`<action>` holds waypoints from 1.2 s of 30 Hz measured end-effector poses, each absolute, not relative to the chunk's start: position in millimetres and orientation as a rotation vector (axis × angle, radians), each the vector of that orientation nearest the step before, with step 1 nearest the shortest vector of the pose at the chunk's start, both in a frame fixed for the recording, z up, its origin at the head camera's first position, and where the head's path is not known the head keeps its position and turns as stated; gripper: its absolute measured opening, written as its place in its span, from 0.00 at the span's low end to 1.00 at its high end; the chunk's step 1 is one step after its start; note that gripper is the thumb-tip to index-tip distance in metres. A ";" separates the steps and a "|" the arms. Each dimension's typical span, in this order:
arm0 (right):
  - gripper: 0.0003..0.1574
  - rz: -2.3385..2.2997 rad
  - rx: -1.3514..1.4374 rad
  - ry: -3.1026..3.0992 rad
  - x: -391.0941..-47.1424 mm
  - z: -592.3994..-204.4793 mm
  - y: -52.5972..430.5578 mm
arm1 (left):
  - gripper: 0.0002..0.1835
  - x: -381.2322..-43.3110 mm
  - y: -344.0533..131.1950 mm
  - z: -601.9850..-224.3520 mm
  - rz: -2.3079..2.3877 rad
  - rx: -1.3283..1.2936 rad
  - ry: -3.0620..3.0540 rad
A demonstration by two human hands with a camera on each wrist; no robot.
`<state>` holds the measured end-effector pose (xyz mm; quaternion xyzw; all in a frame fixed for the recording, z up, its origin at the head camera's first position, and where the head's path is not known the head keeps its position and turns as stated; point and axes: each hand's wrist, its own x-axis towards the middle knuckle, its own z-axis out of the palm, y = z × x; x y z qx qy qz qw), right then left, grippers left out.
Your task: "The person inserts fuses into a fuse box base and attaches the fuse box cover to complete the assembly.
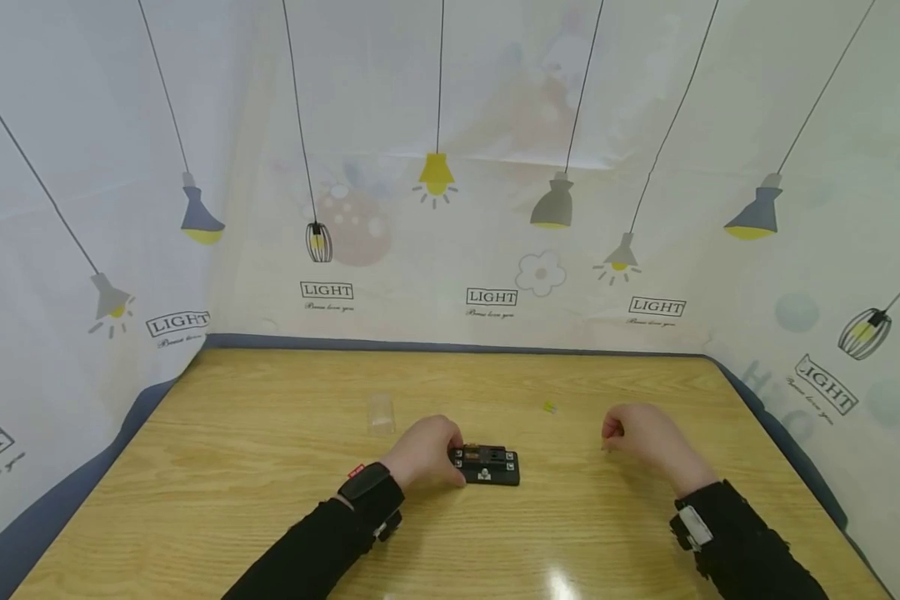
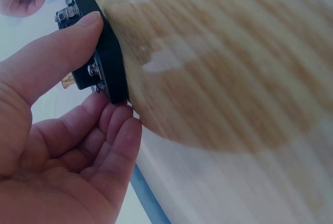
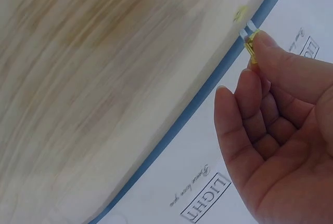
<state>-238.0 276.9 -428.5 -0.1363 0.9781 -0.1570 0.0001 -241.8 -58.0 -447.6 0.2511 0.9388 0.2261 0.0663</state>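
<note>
My left hand (image 1: 424, 450) grips the left end of a black fuse block (image 1: 497, 477) on the table, thumb on the near side. Metal screw terminals (image 2: 93, 70) stud the block, and a translucent orange piece (image 2: 67, 80) sticks out of it. Off to the right, my right hand (image 1: 648, 435) pinches a small yellow blade fuse (image 3: 251, 49) between thumb and index finger, just above the table. Its two metal prongs point away from the fingertips. Beyond the block lies a small yellow-green piece (image 1: 550, 407), too small to make out well.
A clear plastic container (image 1: 381, 415) stands behind my left hand. The wooden table (image 1: 270, 467) has a blue-grey border (image 1: 450, 346) at its back, where a white cloth printed with lamps (image 1: 435, 250) hangs on three sides.
</note>
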 end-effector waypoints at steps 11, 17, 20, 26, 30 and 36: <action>0.08 -0.512 -0.478 3.034 -240.6 -426.9 242.7 | 0.23 -242.5 -58.4 -447.9 0.676 0.773 2.834; 0.08 -0.515 -0.511 3.018 -242.8 -428.7 225.2 | 0.22 -242.6 -58.2 -448.0 0.671 0.771 2.835; 0.08 -0.523 -0.535 3.018 -243.6 -429.0 217.4 | 0.23 -242.6 -58.0 -448.2 0.664 0.770 2.837; 0.08 -0.536 -0.579 3.014 -242.6 -427.7 201.1 | 0.23 -243.0 -57.6 -448.4 0.660 0.763 2.838; 0.09 -0.556 -0.610 3.009 -242.5 -427.1 189.1 | 0.23 -243.3 -57.5 -448.8 0.664 0.764 2.840; 0.08 -0.585 -0.656 3.007 -242.5 -425.0 173.4 | 0.23 -243.3 -57.2 -448.7 0.669 0.756 2.839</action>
